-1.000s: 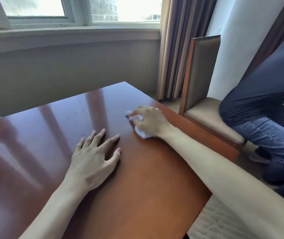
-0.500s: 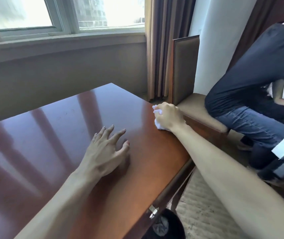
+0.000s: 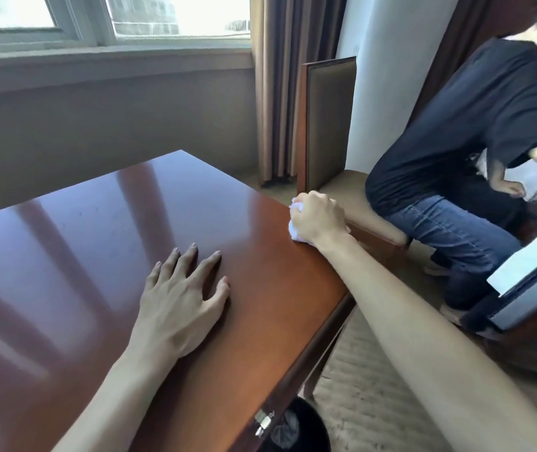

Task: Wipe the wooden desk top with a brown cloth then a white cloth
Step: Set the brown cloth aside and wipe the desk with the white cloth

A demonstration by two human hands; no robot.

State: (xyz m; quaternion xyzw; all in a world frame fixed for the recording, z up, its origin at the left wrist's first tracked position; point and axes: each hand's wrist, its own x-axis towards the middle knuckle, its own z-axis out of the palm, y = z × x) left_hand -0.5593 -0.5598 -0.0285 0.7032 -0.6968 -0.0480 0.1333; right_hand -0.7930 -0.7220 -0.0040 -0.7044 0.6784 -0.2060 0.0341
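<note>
A white cloth (image 3: 294,227) is bunched up inside the right hand (image 3: 317,220), whose fingers are curled tightly round it so that only small folds show at the front and underside of the fist. The wad is pressed onto the desk top (image 3: 104,230) at its right edge, at about two o'clock from the middle of the view. It is probably held in a ball so that firm pressure can be put on a small patch of wood, and the edge seems to be the strip now being wiped. No brown cloth can be seen, so the task is judged to be in its second, white-cloth stage.

The right forearm is stretched out long from the lower right corner toward the fist, with the wrist nearly straight and the knuckles turned up.

The left hand (image 3: 180,298) is laid palm down on the desk at about six o'clock from the middle, well apart from the cloth. Its fingers are straight and spread, the thumb is set out to the side, and nothing is held. It is most likely placed there to brace the body during the reach.

A chair (image 3: 330,125) stands just beyond the desk edge at one o'clock, and another person (image 3: 456,158) is seated on it. A dark bin (image 3: 296,425) is partly seen under the desk at five o'clock.
</note>
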